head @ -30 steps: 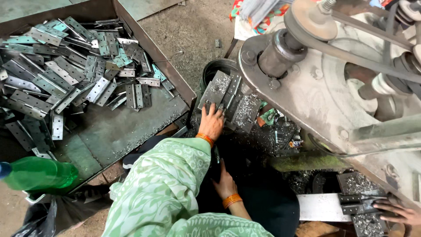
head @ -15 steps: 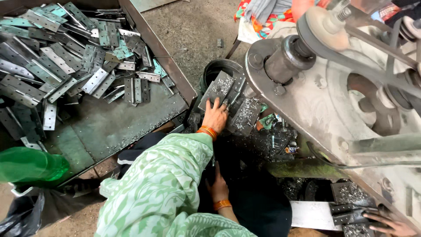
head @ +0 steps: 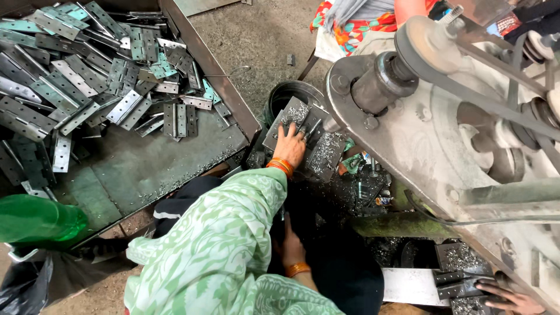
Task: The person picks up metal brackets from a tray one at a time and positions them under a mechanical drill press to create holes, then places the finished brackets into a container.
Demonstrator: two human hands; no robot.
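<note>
Beside the big belt-driven machine [head: 443,134], the person's left hand [head: 290,146] lies flat and spread on a small stack of dark metal hinge plates [head: 303,140] dusted with swarf. The stack leans over the rim of a black round container [head: 291,93] at the machine's foot. The fingers are splayed on the top plate and pressing, not curled round an edge. An orange bangle [head: 280,166] sits at the wrist, with a green patterned sleeve [head: 227,233] behind it.

The right hand [head: 290,245] is low in the shadow between the knees; whether it is open or holding something cannot be told.

To the left, a shallow metal tray [head: 146,169] holds a loose heap of grey-green hinges [head: 76,87], well apart from the stack. A green plastic bottle [head: 35,219] stands at its near corner. At the lower right another person's hand [head: 507,297] rests on more plates by the machine.

Handling this stack well seems to call for taking the plates by their long edges rather than sliding a palm across them, since the shavings are sharp. Lifting a few at a time would likely keep them square, and keeping the loose sleeve away from the belt and pulley [head: 431,41] looks prudent.
</note>
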